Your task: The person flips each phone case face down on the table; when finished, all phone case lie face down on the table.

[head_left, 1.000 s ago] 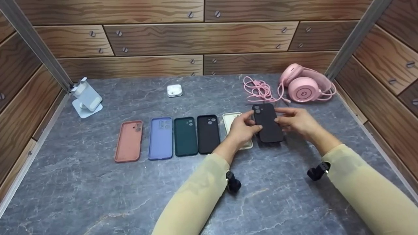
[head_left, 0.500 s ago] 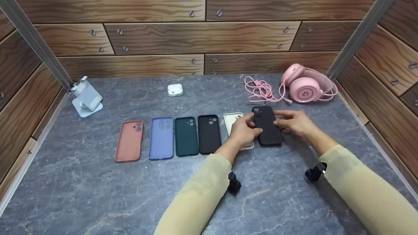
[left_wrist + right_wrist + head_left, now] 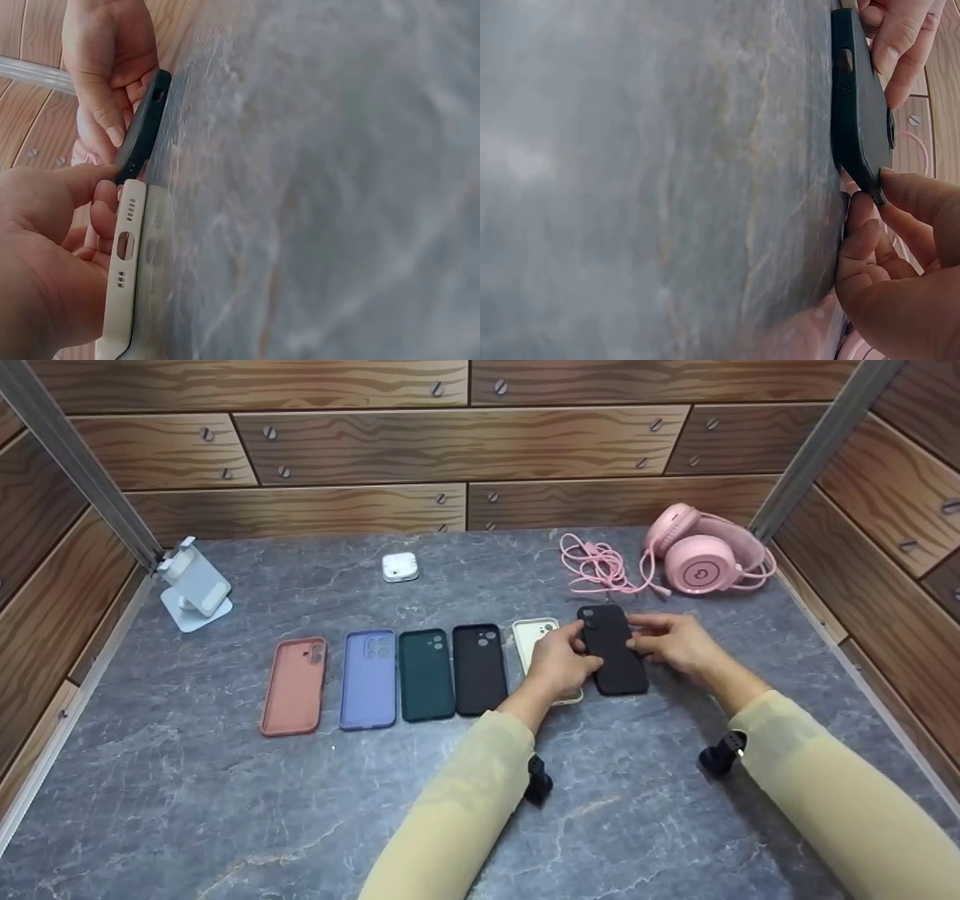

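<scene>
A black phone case lies back side up at the right end of a row of cases, its camera cutout at the far left corner. My left hand holds its left edge, thumb on top. My right hand pinches its right edge between thumb and fingers. In the right wrist view the case is tilted, the edge at my right hand raised off the table. Under my left hand lies a cream phone case, partly hidden; its end with port holes shows in the left wrist view.
Left of the hands lie a second black case, a dark green case, a blue-purple case and a pink case. Behind are pink headphones, a white earphone box and a light-blue stand.
The black case in both hands has come down slightly toward the table and nearer to me. Its near end now sits lower, and my right hand has shifted slightly left with it.
</scene>
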The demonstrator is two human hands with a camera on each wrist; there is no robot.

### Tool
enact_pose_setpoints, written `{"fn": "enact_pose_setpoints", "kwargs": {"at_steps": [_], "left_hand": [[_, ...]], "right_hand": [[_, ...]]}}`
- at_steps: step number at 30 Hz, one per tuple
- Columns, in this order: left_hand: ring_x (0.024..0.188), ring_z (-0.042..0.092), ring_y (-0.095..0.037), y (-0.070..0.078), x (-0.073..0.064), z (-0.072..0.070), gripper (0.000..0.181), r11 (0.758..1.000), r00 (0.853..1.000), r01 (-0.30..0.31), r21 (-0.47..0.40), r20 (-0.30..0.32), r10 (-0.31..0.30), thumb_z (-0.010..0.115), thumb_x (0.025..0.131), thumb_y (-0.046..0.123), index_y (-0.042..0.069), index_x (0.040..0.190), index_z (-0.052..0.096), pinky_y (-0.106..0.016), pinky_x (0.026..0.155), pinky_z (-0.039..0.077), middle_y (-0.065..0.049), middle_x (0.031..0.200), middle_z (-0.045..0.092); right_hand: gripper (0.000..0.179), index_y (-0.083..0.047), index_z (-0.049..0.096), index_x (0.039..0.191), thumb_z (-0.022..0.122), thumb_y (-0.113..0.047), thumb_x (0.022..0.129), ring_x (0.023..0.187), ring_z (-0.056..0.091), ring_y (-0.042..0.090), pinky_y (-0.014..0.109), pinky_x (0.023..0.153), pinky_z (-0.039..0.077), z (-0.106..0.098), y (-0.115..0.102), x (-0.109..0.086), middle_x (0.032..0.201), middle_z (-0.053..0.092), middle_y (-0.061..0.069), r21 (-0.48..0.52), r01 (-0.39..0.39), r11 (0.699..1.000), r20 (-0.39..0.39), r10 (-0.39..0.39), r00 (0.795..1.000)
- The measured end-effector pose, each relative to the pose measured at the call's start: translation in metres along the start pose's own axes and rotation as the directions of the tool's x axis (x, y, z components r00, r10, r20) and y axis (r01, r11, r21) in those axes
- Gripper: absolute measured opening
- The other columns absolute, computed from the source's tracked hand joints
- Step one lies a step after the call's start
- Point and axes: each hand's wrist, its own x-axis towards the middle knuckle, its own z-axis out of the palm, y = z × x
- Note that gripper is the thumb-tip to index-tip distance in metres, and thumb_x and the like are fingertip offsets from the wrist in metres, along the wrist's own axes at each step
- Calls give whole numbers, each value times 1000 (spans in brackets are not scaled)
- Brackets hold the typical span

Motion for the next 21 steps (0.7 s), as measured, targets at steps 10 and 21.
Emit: {"fn": "enact_pose_setpoints", "kwargs": {"at_steps": [10,21], "left_hand": [[95,61,-10,1,1,0,68,1000,1000,-1,-3,3,1,86,89,7,6,151,59,-22,89,51,-1,103,68],[109,66,-18,3,-2,-3,64,1000,1000,-15,17,25,14,85,90,11,4,149,61,-24,96,51,-9,119,72]], "right_hand": [[56,4,57,149,75,-11,99,88,63,2,22,69,52,0,2,0,120,73,13,-91,23,996,-15,-24,1000],[53,6,60,145,77,-10,97,91,62,1,21,69,52,2,4,1,122,72,21,-162,63,985,-25,-68,997]]}}
